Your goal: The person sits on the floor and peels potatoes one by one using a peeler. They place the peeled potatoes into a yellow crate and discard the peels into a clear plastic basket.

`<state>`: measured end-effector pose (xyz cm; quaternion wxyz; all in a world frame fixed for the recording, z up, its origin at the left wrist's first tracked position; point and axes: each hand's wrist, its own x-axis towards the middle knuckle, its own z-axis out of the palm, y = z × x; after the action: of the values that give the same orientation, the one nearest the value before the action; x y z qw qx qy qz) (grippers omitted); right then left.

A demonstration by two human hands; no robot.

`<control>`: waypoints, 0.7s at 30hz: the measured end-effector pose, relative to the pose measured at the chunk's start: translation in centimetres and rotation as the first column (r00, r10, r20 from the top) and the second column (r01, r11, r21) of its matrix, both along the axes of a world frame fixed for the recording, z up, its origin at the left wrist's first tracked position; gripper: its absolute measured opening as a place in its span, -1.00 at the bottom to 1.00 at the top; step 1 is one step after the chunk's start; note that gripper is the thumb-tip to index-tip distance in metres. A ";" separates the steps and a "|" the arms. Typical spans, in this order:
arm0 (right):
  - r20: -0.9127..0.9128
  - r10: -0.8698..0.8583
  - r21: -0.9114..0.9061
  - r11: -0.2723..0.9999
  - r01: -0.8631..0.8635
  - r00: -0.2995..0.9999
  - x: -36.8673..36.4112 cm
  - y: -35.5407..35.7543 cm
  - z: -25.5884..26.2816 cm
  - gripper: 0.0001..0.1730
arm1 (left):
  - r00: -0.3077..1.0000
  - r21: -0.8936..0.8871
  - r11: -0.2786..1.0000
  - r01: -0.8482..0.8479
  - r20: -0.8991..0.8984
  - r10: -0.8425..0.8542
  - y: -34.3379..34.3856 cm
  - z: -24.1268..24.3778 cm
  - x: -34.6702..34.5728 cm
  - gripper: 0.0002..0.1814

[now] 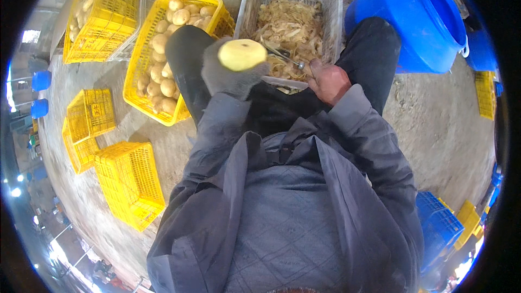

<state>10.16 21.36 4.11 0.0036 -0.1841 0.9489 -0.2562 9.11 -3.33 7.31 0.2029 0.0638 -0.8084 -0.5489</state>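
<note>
A peeled, pale yellow potato with a small dark spot sits in my left hand, which wears a grey glove. My bare right hand grips a metal peeler whose shaft points up and left, apart from the potato. Below both hands, between my knees, stands a translucent plastic crate with a heap of potato peelings. Beside my left knee, a yellow plastic crate holds many unpeeled potatoes. My fingers hide part of the peeler's handle.
A large blue plastic barrel lies tilted by my right knee. More potatoes fill a stacked yellow crate at upper left. Yellow crates lie on the concrete floor to my left. A blue crate stands at lower right.
</note>
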 end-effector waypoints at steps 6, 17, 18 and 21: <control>-0.059 -0.149 -0.040 0.988 0.147 0.987 -1.2 0.7 0.5 -0.71 | 0.982 -0.070 0.997 -0.018 -0.188 0.005 -2.1 0.4 0.0 -0.06; -0.113 0.046 -0.269 0.960 -0.076 0.993 2.4 -2.3 2.9 -0.71 | 0.987 -0.073 0.996 0.050 -0.150 -0.061 -1.8 -0.9 0.2 -0.02; -0.137 0.047 -0.254 0.964 -0.081 0.989 2.2 -2.5 3.5 -0.73 | 0.989 -0.081 0.994 0.073 -0.126 -0.082 -1.7 -0.9 -0.1 -0.01; -0.058 -0.047 -0.203 0.979 0.034 0.997 1.9 -2.2 2.5 -0.74 | 0.985 -0.204 0.979 -0.024 -0.173 -0.012 -1.0 -0.6 0.1 -0.01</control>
<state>12.04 19.13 6.57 -0.0502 -0.1719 0.9213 -0.3451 9.25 -4.36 6.68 0.2796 -0.0029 -0.8399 -0.4652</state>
